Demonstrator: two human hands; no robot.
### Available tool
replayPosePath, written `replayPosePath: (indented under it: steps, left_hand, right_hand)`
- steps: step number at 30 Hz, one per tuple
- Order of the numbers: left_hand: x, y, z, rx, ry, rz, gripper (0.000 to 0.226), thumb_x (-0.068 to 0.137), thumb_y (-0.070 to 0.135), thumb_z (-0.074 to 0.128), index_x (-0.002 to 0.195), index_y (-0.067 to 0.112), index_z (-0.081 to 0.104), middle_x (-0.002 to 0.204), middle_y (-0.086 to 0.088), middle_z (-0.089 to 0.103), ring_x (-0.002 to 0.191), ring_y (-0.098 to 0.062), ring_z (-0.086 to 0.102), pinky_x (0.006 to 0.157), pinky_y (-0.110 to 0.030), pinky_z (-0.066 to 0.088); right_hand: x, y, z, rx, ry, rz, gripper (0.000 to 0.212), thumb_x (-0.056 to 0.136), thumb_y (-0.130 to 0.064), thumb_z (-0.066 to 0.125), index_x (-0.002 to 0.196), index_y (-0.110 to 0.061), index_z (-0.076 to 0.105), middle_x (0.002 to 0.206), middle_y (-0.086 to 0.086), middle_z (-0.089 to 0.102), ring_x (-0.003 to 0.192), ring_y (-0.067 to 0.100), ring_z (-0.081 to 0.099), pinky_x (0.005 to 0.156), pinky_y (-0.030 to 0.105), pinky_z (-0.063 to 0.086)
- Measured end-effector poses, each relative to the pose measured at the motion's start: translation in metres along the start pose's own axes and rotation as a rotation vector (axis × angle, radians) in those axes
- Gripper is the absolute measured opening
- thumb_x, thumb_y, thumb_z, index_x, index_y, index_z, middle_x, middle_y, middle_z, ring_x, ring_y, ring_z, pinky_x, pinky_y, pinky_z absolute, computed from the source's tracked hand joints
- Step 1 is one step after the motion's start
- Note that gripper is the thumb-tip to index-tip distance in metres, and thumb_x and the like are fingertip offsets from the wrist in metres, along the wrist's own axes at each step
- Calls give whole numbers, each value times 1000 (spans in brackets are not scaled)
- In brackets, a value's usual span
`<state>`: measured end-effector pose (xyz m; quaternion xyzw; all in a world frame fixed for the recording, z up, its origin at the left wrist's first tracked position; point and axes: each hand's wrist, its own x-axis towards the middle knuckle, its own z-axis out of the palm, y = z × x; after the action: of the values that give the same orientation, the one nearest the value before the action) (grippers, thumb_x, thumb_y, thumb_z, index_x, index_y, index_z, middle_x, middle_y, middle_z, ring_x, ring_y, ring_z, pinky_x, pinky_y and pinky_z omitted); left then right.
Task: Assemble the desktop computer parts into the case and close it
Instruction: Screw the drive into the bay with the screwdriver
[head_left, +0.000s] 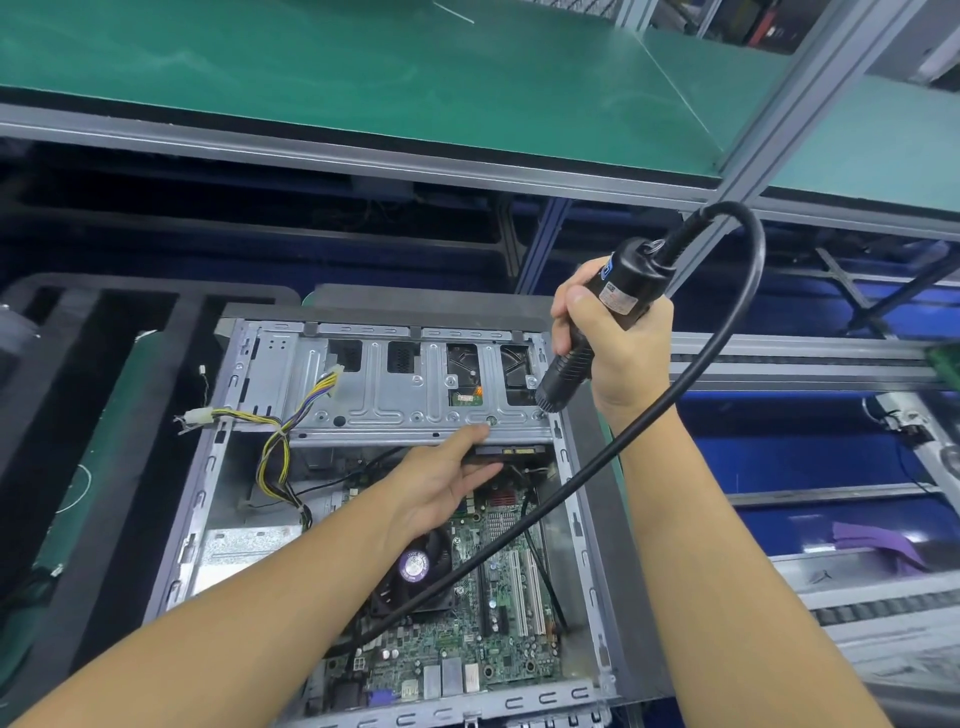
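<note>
The computer case (395, 519), ribbed grey steel, lies open before you; your right hand (621, 338) grips the black electric screwdriver (597, 322), label unreadable, left hand (441, 483) flat, fingers extended under the drive cage (395, 384).

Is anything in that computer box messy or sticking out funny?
Yes. A bundle of yellow, black and purple wires spills out over the left edge of the open grey metal computer case, its white plug dangling outside. The black screwdriver cord also drapes across the green motherboard.
</note>
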<state>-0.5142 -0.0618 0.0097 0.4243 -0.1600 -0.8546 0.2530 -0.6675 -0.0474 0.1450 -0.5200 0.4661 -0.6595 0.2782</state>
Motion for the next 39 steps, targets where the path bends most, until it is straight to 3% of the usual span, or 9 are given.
replayPosePath:
  steps: [12, 15, 18, 23, 27, 30, 32, 36, 39]
  left_hand:
    - [0, 1, -3, 18, -35, -24, 32, 89, 16, 73, 114, 0, 61, 83, -1, 77, 88, -21, 75, 85, -31, 59]
    - [-8, 7, -8, 186, -41, -93, 44, 83, 35, 77, 116, 10, 60, 99, 0, 71, 85, -18, 73, 78, -29, 56]
    - [-25, 18, -20, 553, -103, -192, 52, 82, 54, 68, 109, 9, 63, 75, 1, 66, 62, -10, 56, 59, -24, 42]
    - [-64, 50, -45, 786, -279, -122, 21, 101, 27, 53, 100, 9, 62, 69, 1, 57, 51, -8, 45, 40, -18, 28]
    - [-96, 98, -80, 806, -283, -5, 22, 99, 19, 54, 112, 4, 64, 73, 0, 56, 48, -9, 39, 35, -18, 23]
    - [-114, 134, -116, 662, -212, 144, 19, 93, 12, 54, 109, 5, 64, 69, 0, 54, 46, -9, 37, 34, -15, 19]
    - [-124, 152, -147, 689, -98, 238, 24, 83, 19, 60, 101, 5, 65, 67, 0, 56, 46, -10, 40, 37, -16, 21]
    - [-133, 163, -217, 970, 210, 392, 21, 89, 11, 50, 82, 20, 67, 62, 6, 63, 50, -13, 48, 40, -19, 31]
    - [-133, 154, -259, 1209, 279, 411, 21, 91, 13, 50, 77, 24, 63, 65, 8, 68, 52, -9, 55, 45, -17, 40]
  right_hand:
    - [-2, -6, 1, -23, 28, -56, 22, 89, -10, 60, 79, -28, 67, 67, 1, 61, 48, 23, 53, 58, 29, 48]
    - [4, -21, 7, 8, 9, -100, 25, 90, -9, 60, 80, -31, 67, 67, 0, 61, 47, 24, 52, 56, 29, 45]
    - [7, -32, 22, 43, -5, -115, 23, 89, -10, 60, 80, -30, 67, 67, 2, 60, 46, 24, 52, 55, 31, 44]
    - [2, -38, 71, 187, 12, -58, 21, 84, -16, 61, 73, -32, 69, 69, 0, 60, 45, 21, 51, 54, 34, 41]
    - [-3, -36, 125, 313, -35, -14, 18, 85, -17, 60, 74, -29, 68, 70, 1, 60, 45, 20, 50, 54, 33, 40]
    - [-8, -34, 167, 369, -72, 21, 15, 85, -17, 60, 74, -25, 66, 72, 3, 60, 44, 21, 50, 53, 33, 40]
    - [-12, -31, 194, 392, -90, 42, 13, 86, -17, 60, 75, -23, 65, 72, 4, 59, 44, 21, 49, 52, 32, 40]
    - [-23, -24, 241, 398, -135, 58, 17, 87, -17, 58, 76, -26, 66, 72, 3, 60, 44, 21, 49, 53, 33, 39]
    - [-33, -18, 268, 387, -157, 65, 20, 88, -17, 57, 76, -29, 68, 72, 1, 61, 45, 19, 52, 53, 31, 42]
